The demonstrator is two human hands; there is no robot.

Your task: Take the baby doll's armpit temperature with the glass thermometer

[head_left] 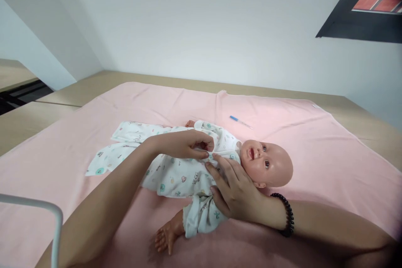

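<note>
A bald baby doll point(273, 165) lies on its back, head to the right, dressed in a white printed shirt point(182, 176) and matching trousers point(109, 157). Over its chest, my left hand point(191, 143) is closed with curled fingers and thumb at the edge of the shirt's front flap. My right hand point(240, 188), with a black bead bracelet point(287, 214) at the wrist, rests on the shirt near the doll's shoulder. Its fingers are stretched and somewhat apart, the tips at the flap edge close to my left thumb. The doll's near arm point(171, 231) sticks out of its sleeve toward me.
Beneath the doll a pink sheet point(314, 146) covers much of a wooden table point(125, 76). Beyond the doll lies a thin stick with a blue end point(234, 118), perhaps a thermometer. A pale curved bar point(58, 226) stands at lower left. A white wall point(201, 29) rises behind.
</note>
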